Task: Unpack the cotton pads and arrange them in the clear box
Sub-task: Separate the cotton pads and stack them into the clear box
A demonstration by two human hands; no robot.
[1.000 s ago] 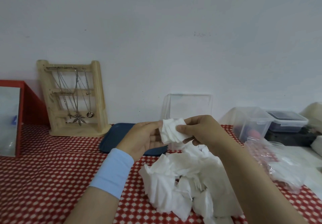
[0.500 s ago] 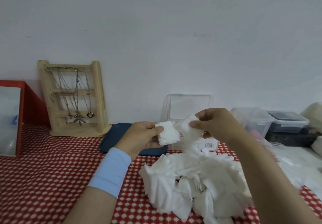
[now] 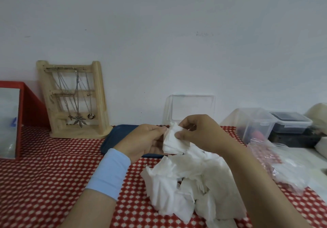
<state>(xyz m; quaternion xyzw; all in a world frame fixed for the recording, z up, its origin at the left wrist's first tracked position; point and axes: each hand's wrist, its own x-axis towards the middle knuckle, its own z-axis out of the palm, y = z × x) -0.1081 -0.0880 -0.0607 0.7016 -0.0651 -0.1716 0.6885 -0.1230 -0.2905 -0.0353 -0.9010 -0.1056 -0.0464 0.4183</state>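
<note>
A small stack of white square cotton pads [image 3: 174,143] is held upright in front of me. My left hand [image 3: 143,141] grips the stack from the left, a light blue band on its wrist. My right hand [image 3: 196,133] pinches the stack's top right edge. Below them a loose heap of cotton pads [image 3: 191,185] lies on the red checked cloth. The clear box [image 3: 192,108] stands behind my hands by the wall, lid raised, its lower part hidden by them.
A dark blue tray [image 3: 115,137] lies behind my left hand. A wooden necklace stand [image 3: 74,100] and a red-framed mirror [image 3: 10,121] are at the left. Clear lidded containers [image 3: 256,124] and the crumpled plastic bag [image 3: 276,164] lie at the right.
My right hand had drawn apart to the right with a pad; it is now back against the stack in my left hand, pressing that pad onto it.
</note>
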